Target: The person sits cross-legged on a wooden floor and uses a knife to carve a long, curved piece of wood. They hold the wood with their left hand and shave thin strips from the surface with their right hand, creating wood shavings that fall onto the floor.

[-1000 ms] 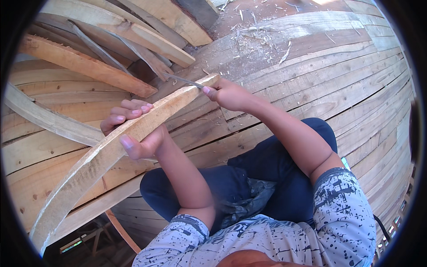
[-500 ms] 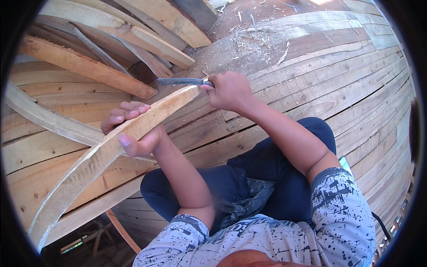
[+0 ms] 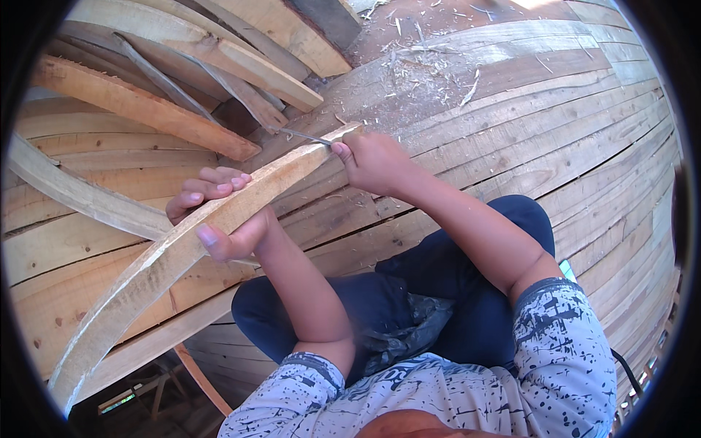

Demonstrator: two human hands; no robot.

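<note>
A long curved piece of wood point(image 3: 131, 288) slants from the lower left up to my right hand. My left hand point(image 3: 239, 237) grips it near the middle, thumb on the near face and fingers over the far edge. At its upper end my right hand point(image 3: 374, 164) is closed in a fist around a knife, its handle hidden in the fingers. The knife's thin blade point(image 3: 308, 137) points left, seen nearly edge-on, at the wood's upper edge. I cannot tell how deep it touches.
Several loose planks point(image 3: 270, 73) lie at the upper left, beside a curved wooden rib point(image 3: 95, 201). Wood shavings point(image 3: 431, 69) litter the plank floor point(image 3: 584, 146) at the back. A dark opening point(image 3: 164, 398) shows at the lower left. My bent legs point(image 3: 496, 306) are close below my hands.
The knife blade has turned from showing its flat side to nearly edge-on and dropped onto the wood's upper edge. My right wrist has rotated; my left hand keeps its grip.
</note>
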